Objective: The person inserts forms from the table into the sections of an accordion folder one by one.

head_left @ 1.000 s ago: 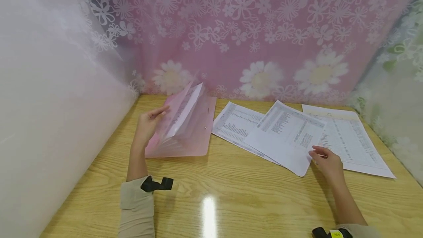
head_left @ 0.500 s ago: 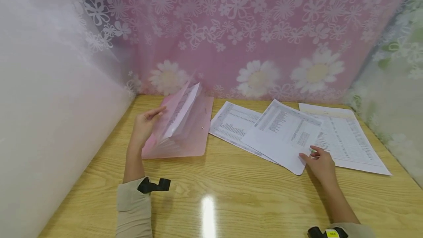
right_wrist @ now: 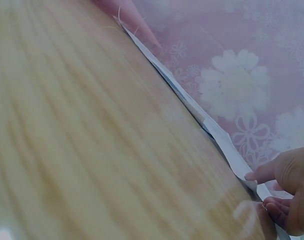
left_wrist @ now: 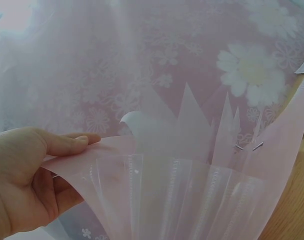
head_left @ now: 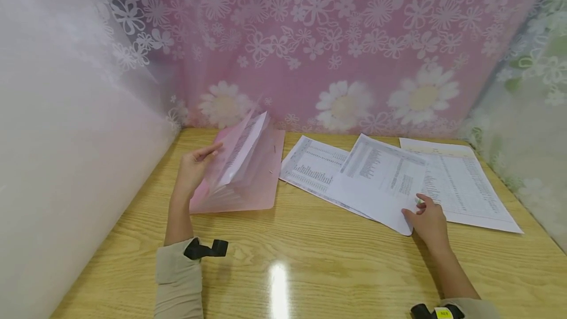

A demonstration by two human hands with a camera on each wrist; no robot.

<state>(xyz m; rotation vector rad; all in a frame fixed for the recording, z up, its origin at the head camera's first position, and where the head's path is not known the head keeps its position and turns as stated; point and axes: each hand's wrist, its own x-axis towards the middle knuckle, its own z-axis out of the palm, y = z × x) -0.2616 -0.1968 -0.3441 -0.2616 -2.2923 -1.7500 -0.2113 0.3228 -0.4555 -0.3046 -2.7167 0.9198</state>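
A pink folder with clear accordion pockets (head_left: 263,186) stands fanned at the left of the table, a white sheet (head_left: 248,149) poking up inside it. My left hand (head_left: 189,171) holds its front cover up by the edge, thumb on one side and fingers on the other, as the left wrist view shows. At the right, my right hand (head_left: 431,223) pinches the lower right edge of a printed paper sheet (head_left: 376,191). This sheet lies overlapping two others; in the right wrist view the thumb presses on the paper's edge (right_wrist: 232,155).
Another printed sheet (head_left: 310,164) lies partly under the pinched one, next to the folder. A third, with a yellowish band (head_left: 474,186), lies at the right. A pink flowered curtain (head_left: 283,63) closes off the wooden table's (head_left: 310,265) back.
The right hand's thumb has come onto the sheet's edge, and the sheet has turned slightly, its top corner shifting left and its lower corner right. The left hand keeps its hold on the folder.
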